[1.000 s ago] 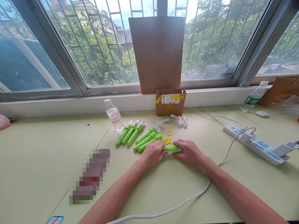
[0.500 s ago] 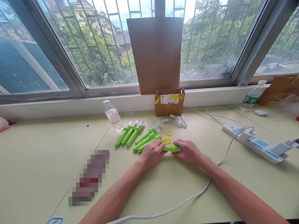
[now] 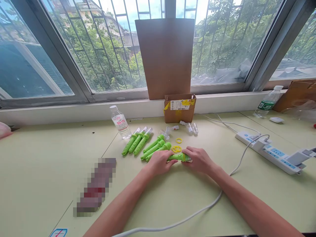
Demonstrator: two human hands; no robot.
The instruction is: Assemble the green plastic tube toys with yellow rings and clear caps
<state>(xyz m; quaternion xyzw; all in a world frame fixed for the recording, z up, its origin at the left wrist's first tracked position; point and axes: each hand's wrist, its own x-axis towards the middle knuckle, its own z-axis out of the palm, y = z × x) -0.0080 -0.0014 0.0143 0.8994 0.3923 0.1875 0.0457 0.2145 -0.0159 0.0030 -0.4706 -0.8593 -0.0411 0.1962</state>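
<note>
A green tube (image 3: 178,157) lies level between my two hands. My left hand (image 3: 160,162) is closed around its left end, and my right hand (image 3: 196,160) grips the ribbed right end, where a clear part shows at the fingers. Just behind the tube are several yellow rings (image 3: 176,149), with one more ring (image 3: 178,140) farther back. Several green tubes without clear caps (image 3: 154,148) lie beside my left hand. Farther left, green tubes with clear caps (image 3: 135,142) lie side by side. Small clear caps (image 3: 192,128) rest behind the rings.
A small cardboard box (image 3: 179,113) stands by the window, with a water bottle (image 3: 120,123) to its left. On the right are another bottle (image 3: 268,102) and a power strip (image 3: 269,149). A white cable (image 3: 195,212) crosses the table under my right forearm. A blurred object (image 3: 95,187) lies left.
My left hand's fingers have shifted slightly on the green tube, and its thumb sits lower. My right hand has barely moved. The view has shifted slightly.
</note>
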